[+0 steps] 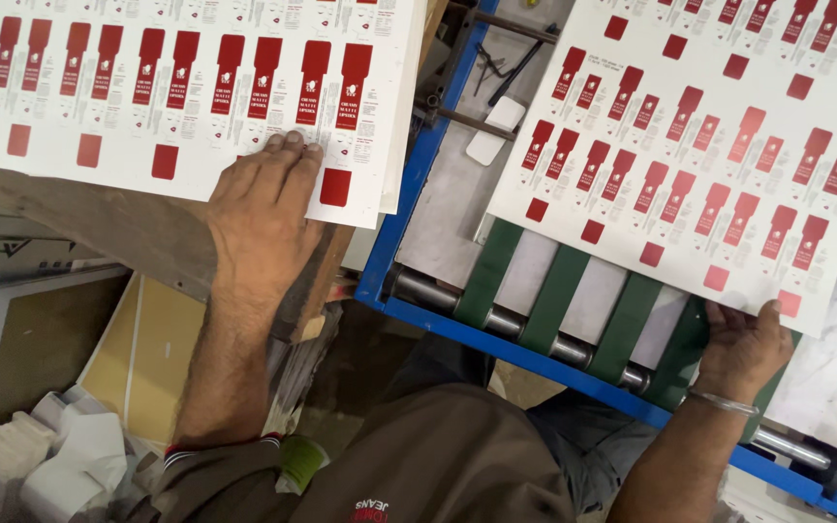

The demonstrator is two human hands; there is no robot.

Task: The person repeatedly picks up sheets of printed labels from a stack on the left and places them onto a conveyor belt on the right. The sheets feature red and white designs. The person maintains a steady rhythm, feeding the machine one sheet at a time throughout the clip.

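the biggest thing i see is the blue-framed machine (418, 174) on my right, with green belts (554, 295) running over steel rollers (496, 320) at its near edge. the belts and rollers look built to carry sheets, which i judge is why a sheet lies on them.

next is the printed sheet on the machine (699, 145), white with rows of red carton blanks, lying at a slant across the belts with its near corner hanging over the frame. the angle suggests it is only half placed, held by that corner rather than squared up.

to my left is the stack of printed sheets (186, 87) of the same pattern, on a worn wooden table (118, 223). it sits beside the machine, within reach of 1 arm.

my left hand (263, 208) lies flat and open on the stack's near edge, fingertips (293, 143) pressing the top sheet; it grips nothing, and i read it as pinning the pile.

my right hand (743, 349), a metal bangle (724, 399) at the wrist, is closed on the near corner of the sheet on the machine, fingers curled under the edge.

smallest, a white tag (496, 128) and dark tools (501, 63) lie in the machine's bed. below the table are cardboard and paper scraps (60, 455).
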